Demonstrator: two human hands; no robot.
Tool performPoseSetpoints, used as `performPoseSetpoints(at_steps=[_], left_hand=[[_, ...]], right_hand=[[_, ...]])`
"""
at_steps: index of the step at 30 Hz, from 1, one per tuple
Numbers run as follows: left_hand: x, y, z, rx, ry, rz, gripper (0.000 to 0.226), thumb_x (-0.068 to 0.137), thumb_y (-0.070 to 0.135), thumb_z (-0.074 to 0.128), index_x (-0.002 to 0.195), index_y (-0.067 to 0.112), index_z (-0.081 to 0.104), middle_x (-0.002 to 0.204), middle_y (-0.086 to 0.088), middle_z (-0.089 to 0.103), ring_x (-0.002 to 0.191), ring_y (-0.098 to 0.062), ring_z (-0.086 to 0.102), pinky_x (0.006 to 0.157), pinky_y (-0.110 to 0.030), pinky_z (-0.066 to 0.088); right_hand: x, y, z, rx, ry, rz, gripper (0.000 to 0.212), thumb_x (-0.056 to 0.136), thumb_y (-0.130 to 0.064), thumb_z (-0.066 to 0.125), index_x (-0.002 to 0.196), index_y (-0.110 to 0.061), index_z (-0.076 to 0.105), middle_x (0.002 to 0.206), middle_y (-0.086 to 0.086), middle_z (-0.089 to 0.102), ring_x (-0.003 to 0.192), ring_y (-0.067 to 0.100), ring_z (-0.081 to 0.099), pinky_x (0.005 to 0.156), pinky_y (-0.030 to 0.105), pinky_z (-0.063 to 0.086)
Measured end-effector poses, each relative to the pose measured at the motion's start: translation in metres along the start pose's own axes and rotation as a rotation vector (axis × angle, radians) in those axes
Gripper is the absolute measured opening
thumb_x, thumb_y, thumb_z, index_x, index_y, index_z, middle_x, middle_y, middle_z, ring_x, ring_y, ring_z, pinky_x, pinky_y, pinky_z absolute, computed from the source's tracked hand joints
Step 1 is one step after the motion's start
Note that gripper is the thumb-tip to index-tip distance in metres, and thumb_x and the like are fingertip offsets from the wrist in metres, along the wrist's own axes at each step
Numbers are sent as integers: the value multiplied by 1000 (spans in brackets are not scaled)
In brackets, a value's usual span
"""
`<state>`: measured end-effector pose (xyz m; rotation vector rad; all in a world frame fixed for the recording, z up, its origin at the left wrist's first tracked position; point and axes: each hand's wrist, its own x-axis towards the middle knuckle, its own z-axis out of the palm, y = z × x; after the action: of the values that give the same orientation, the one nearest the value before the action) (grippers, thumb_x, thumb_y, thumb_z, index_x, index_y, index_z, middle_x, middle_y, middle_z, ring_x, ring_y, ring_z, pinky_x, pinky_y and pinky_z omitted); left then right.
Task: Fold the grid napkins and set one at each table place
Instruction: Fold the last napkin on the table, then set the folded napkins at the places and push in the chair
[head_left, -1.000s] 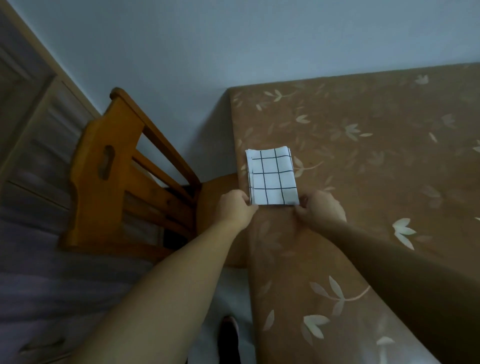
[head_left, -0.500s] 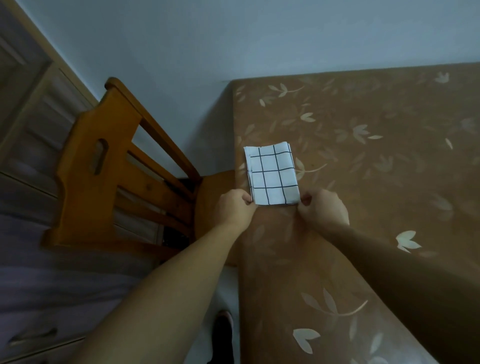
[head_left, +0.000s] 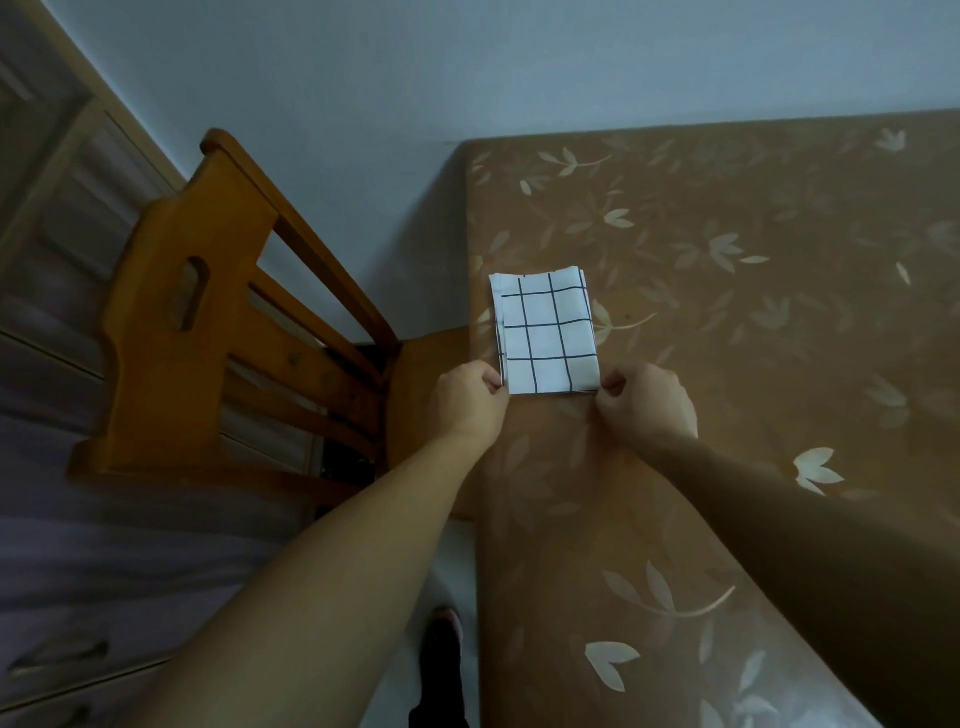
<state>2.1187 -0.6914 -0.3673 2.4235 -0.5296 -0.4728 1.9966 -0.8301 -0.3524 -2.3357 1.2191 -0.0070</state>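
A white napkin with a black grid (head_left: 545, 332) lies folded into a small rectangle near the left edge of the brown leaf-patterned table (head_left: 727, 322). My left hand (head_left: 467, 402) pinches the napkin's near left corner. At the near right corner, my right hand (head_left: 647, 402) has its fingertips closed on the cloth. Both hands rest low on the table, with the napkin flat beyond them.
A wooden chair (head_left: 208, 332) stands at the table's left side, its seat tucked partly under the edge. A pale wall runs behind the table. Wooden drawers (head_left: 57, 660) are at the far left. A dark shoe (head_left: 441, 654) shows on the floor below.
The napkin and both hands stay in nearly the same place at the table's left edge. The view has shifted slightly, so the chair appears a little further left.
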Motion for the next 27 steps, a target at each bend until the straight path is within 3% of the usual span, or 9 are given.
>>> performPoseSetpoints(at_steps=[6, 9, 13, 22, 27], left_hand=[[-13, -1, -28, 110, -20, 84, 31, 90, 24, 64, 121, 22, 60, 109, 4, 62, 95, -11, 57, 69, -20, 42], [-25, 11, -51, 315, -66, 170, 33, 91, 33, 61, 123, 26, 58, 119, 5, 59, 105, -13, 57, 76, -26, 46], [-49, 45, -72, 530, -166, 271, 42, 86, 46, 59, 125, 32, 54, 126, 5, 54, 115, -18, 50, 93, -37, 46], [-115, 110, -99, 570, -196, 421, 53, 87, 53, 53, 135, 31, 48, 138, 3, 49, 124, -23, 45, 98, -41, 41], [-173, 129, -87, 477, -188, 513, 52, 86, 57, 51, 132, 33, 50, 135, 4, 51, 125, -24, 45, 103, -42, 37]], right_hand=[[-5, 14, -22, -115, 17, -93, 17, 87, -33, 53, 86, -21, 64, 83, 0, 67, 74, 23, 62, 66, 34, 53], [-12, 24, -47, -205, 20, -167, 29, 92, -43, 48, 109, -25, 62, 106, 0, 64, 93, 23, 62, 81, 39, 52], [-34, 34, -88, -358, 4, -223, 47, 93, -55, 41, 131, -29, 52, 133, -2, 55, 120, 22, 51, 99, 41, 39], [-132, 73, -171, -341, 100, -26, 56, 92, -61, 43, 139, -29, 44, 142, -1, 49, 128, 23, 47, 106, 43, 36], [-215, 111, -199, -294, 162, 113, 57, 92, -60, 45, 139, -27, 44, 143, 1, 48, 128, 25, 47, 105, 44, 38]])
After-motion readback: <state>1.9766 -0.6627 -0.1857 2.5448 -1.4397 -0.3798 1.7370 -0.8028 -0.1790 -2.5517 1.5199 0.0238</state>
